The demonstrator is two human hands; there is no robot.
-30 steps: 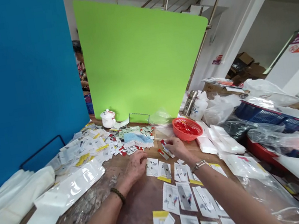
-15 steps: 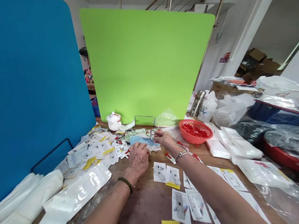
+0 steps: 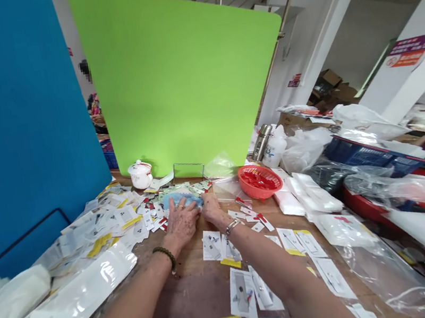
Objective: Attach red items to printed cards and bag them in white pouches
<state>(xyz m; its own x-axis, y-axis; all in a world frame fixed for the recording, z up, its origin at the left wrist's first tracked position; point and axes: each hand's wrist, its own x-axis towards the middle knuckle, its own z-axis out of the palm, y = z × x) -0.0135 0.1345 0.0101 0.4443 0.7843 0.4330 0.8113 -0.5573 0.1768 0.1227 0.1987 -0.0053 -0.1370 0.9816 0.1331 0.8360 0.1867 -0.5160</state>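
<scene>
A light-blue cloth-like piece (image 3: 170, 198) lies on the wooden table among small cards. My left hand (image 3: 183, 220) rests on its near side with fingers spread and a ring on one finger. Close beside it, my right hand (image 3: 211, 210) is closed at the right end of the blue piece; its fingertips and anything in them are hidden. Small white-and-red cards (image 3: 263, 222) lie to the right of that hand. Larger printed cards (image 3: 239, 292) carrying small flat pieces are laid out in front, partly under my right forearm.
A heap of white and yellow cards (image 3: 120, 216) covers the left side. Behind stand a lidded white pot (image 3: 141, 175) and a green panel (image 3: 188, 82). To the right are a red basket (image 3: 260, 182), a steel flask (image 3: 262, 143) and plastic bags (image 3: 303, 147).
The view has swung to the right. My left hand has spread out over the blue piece. My right hand has lowered and closed nearer to my left hand.
</scene>
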